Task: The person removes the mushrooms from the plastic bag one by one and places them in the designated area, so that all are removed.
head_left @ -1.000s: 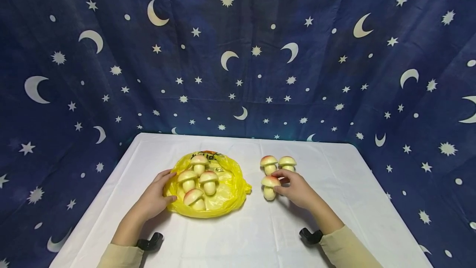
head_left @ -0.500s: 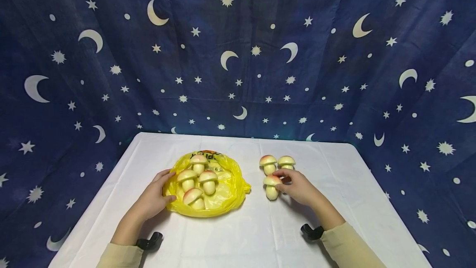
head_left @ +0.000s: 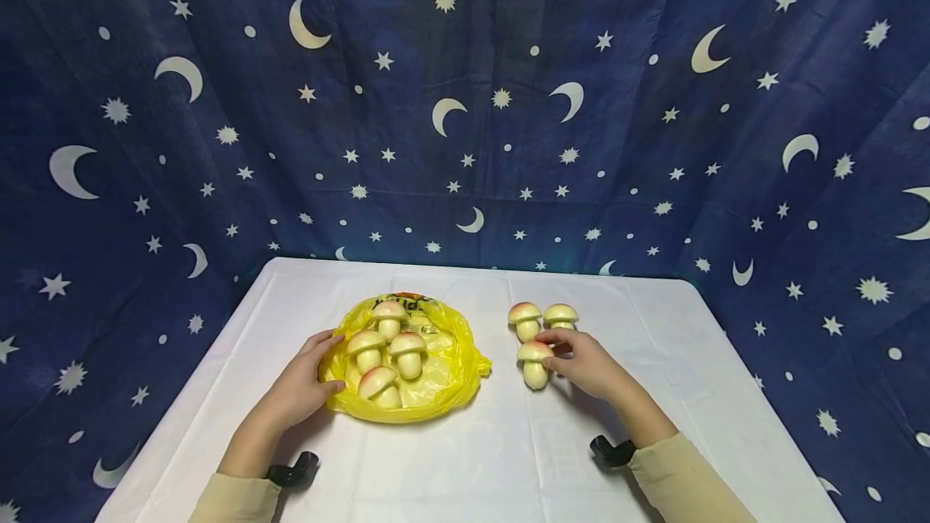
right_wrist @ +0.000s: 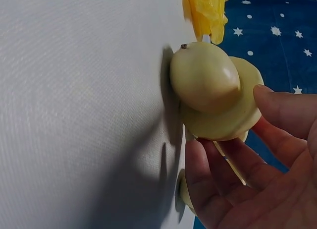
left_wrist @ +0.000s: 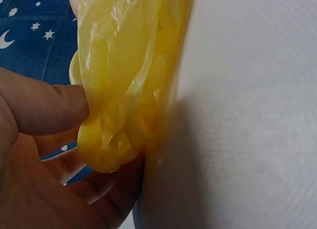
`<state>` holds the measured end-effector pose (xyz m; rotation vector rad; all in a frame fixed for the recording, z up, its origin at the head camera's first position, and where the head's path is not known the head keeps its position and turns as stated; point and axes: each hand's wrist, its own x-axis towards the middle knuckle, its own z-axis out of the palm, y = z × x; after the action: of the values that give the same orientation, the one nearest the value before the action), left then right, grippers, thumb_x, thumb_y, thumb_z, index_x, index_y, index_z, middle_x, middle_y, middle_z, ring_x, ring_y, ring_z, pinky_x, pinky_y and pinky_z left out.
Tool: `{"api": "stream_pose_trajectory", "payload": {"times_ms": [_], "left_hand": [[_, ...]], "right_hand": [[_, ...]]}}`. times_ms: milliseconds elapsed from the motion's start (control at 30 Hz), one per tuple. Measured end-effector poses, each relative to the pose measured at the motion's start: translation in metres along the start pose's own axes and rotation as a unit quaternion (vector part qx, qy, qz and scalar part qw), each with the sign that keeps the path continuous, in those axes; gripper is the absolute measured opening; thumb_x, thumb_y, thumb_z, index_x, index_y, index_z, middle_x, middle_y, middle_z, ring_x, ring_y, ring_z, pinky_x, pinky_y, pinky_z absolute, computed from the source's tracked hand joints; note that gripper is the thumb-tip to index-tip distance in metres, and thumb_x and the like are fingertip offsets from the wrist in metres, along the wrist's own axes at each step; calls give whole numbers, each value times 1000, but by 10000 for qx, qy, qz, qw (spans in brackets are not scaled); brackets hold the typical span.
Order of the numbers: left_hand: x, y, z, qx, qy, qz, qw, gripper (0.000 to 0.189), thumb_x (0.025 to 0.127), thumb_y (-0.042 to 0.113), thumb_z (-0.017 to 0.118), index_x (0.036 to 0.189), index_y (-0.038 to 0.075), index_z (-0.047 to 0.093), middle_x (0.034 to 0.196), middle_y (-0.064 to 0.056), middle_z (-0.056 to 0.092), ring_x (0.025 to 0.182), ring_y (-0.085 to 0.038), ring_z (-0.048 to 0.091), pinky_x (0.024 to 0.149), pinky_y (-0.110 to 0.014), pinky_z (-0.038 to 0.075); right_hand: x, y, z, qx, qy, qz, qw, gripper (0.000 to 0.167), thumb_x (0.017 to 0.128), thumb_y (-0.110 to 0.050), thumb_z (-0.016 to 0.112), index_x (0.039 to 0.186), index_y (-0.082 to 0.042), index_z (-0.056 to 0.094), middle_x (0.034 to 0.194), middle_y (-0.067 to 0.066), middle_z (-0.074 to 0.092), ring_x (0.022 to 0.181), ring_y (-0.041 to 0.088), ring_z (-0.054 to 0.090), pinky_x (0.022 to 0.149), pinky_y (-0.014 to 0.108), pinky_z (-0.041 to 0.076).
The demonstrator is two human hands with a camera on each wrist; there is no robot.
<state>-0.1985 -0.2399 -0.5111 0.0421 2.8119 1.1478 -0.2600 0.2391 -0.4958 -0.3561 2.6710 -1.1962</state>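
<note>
My right hand (head_left: 584,363) pinches a toy mushroom (head_left: 535,374) by its cap, thumb on one side and fingers on the other. Seen from the right wrist, the mushroom's pale rounded stem (right_wrist: 203,78) points away from the palm, close to the white cloth. Just behind it stand two more mushrooms, one with a reddish cap (head_left: 525,313) and a paler one (head_left: 561,314) partly covered by the hand. On the left, my left hand (head_left: 296,384) holds the edge of a yellow plastic bag (head_left: 450,394), thumb and fingers around its rim. Several mushrooms (head_left: 409,355) lie inside the spread bag.
White cloth (head_left: 465,474) covers the table, whose far edge meets a dark blue curtain (head_left: 465,144) with moons and stars. The bag's knotted end (head_left: 483,366) points toward the right-hand mushrooms. A black wrist mount (head_left: 294,472) sits on each forearm.
My right hand has shifted the pinched mushroom slightly to the right, a little nearer the paler one behind. The left hand and the bag stay where they were.
</note>
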Motion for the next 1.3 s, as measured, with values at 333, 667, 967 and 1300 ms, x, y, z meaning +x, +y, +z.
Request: {"api": "stream_pose_trajectory", "payload": {"times_ms": [333,667,967,1300], "left_hand": [[0,1,0,7,-16,-40,10000,78,94,5,76,163,1,41,176,-21,25,162,-51,26,131,-69,22],[0,0,0,4,-15,3,10000,77,94,5,76,163,1,42,175,-22,26,162,-51,26,131,-69,22],[2,1,-1,0,-3,24,10000,77,93,4,77,162,0,42,176,-21,25,162,-50,26,131,-68,23],[1,1,-1,-39,-27,9,10000,77,93,3,76,162,-1,42,176,-21,25,162,-51,26,131,-69,23]], "right_hand": [[0,2,-5,98,43,-211,9997,40,97,-10,76,136,-3,70,137,19,71,121,37,71,91,35,61],[0,7,-9,106,49,-115,9999,41,98,-12,76,138,-2,69,140,20,70,121,34,71,88,30,61],[1,5,-17,143,144,-136,9997,42,99,-12,75,139,0,68,139,22,70,124,38,70,89,30,59],[3,-1,-19,120,193,-147,9996,42,100,-13,74,140,-1,67,141,21,69,125,37,70,85,29,59]]}}
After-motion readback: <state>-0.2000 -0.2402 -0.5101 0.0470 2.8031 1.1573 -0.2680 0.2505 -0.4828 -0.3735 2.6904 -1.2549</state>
